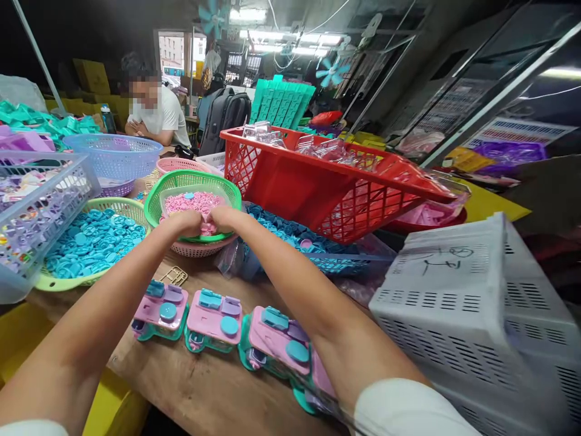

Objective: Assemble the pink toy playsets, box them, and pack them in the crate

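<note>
Both my hands reach into a green basket point(157, 189) that holds a tub of small pink plastic pieces point(195, 201). My left hand point(193, 223) is at the basket's near side, its fingers curled down and closed among the pieces. Close beside it, my right hand point(223, 218) is also curled and closed, fingertips hidden. What either hand grips cannot be made out. Nearer to me, beneath my forearms, stands a row of several pink-and-teal toy vehicles point(213, 321) with round blue lids on top. My right arm partly covers the row's right end.
A basket of blue discs point(97, 242) stands at left beside a clear crate point(45, 206). A red crate point(290, 181) of clear parts tilts over blue pieces point(281, 229). Grey crates point(440, 284) rise at right. A seated person point(158, 115) is across the table.
</note>
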The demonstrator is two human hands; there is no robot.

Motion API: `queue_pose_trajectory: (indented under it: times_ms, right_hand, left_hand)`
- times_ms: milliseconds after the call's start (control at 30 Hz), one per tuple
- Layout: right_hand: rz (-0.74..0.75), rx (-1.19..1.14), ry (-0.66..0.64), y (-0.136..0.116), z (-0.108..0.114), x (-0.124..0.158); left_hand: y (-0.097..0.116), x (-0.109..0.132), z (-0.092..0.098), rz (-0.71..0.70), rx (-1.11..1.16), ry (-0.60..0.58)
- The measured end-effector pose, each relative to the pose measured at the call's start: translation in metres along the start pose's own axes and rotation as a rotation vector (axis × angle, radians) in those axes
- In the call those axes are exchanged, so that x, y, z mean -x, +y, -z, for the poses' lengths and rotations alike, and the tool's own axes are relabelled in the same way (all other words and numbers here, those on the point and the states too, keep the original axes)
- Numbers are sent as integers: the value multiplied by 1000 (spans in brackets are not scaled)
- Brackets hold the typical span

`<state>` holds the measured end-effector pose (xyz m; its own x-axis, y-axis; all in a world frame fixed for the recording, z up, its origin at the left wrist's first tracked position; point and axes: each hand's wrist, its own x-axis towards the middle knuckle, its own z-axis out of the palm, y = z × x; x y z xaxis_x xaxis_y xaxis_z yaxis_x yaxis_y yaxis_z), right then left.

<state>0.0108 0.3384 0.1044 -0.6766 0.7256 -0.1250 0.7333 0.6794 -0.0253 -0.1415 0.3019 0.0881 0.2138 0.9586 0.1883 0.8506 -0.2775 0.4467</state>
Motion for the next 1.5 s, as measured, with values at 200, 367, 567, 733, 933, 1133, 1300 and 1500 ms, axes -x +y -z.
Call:
queue_pose_trajectory:
  times_ms: [200, 367, 567, 733, 933, 1133, 1300, 1500]
  right_hand:
    - [51, -68, 54, 7, 16, 20]
    - [61, -248, 164, 15, 24, 30]
    - [80, -456, 254, 17, 15, 38]
    - [161, -620, 263, 26, 8, 39]
    - [180, -974, 342, 43, 5, 43]
    - [214, -1173, 464, 43, 5, 50]
    - [224, -1110, 465, 37, -2, 46]
    - [174, -1126, 471, 38, -15, 42]
  left_hand:
    - [7, 14, 17, 86, 61, -107]
    - [3, 26, 20, 133, 198, -36]
    - [2, 24, 14, 176, 290, 70]
    - [7, 30, 13, 157, 285, 108]
    - [10, 36, 14, 145, 256, 100]
    - [23, 38, 12, 118, 344, 219]
    - [42, 37, -1, 168, 620, 209]
    - [43, 38, 3, 185, 552, 167]
